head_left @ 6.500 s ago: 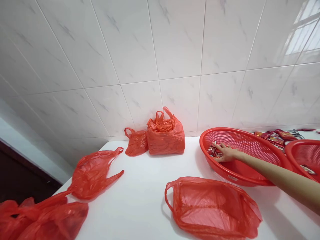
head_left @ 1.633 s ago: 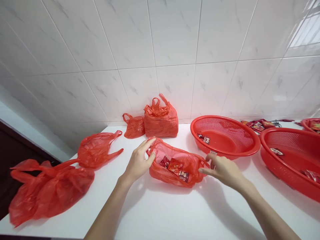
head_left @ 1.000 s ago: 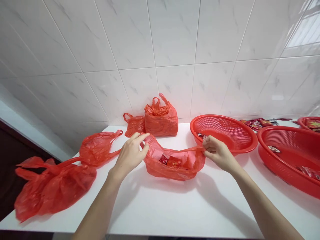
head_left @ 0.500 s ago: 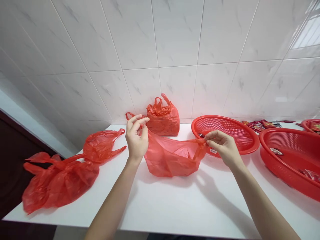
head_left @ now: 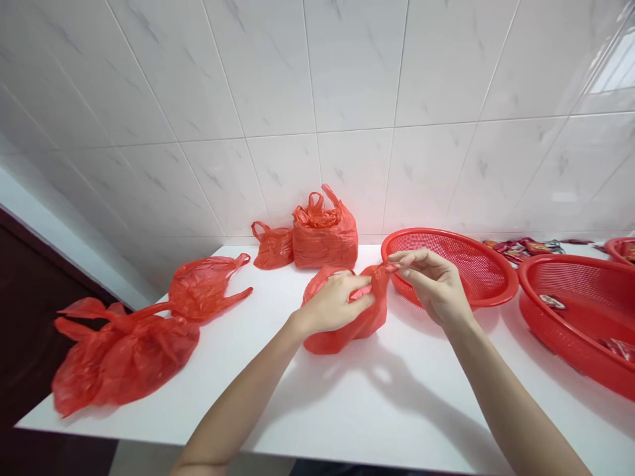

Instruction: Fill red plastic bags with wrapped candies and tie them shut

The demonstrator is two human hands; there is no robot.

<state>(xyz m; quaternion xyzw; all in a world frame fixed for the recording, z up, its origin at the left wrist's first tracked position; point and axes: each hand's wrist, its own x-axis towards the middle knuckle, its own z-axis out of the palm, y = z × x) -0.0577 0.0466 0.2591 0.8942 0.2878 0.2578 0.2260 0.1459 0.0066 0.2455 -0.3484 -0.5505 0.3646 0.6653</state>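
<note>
A red plastic bag (head_left: 342,337) stands on the white table in front of me, its mouth facing up and its body slumped. My right hand (head_left: 436,284) pinches one of its handles at the upper right and holds it taut. Over the bag's mouth lies my left hand (head_left: 335,304), fingers stretched apart toward the gathered handle side, fingertips against or just inside the film. What the bag contains is hidden.
Knotted red bags (head_left: 126,357) lie at the left, beside another red bag (head_left: 203,287). By the tiled wall stand a bulging red bag (head_left: 325,241) and a small one (head_left: 274,248). Right of me are red baskets, one mesh (head_left: 476,264), one larger (head_left: 570,337), plus small packets (head_left: 530,248).
My left hand has left the bag's left side and moved right across its mouth. The bag's left side has dropped and drawn inward. My right hand, still pinching, shifted slightly left.
</note>
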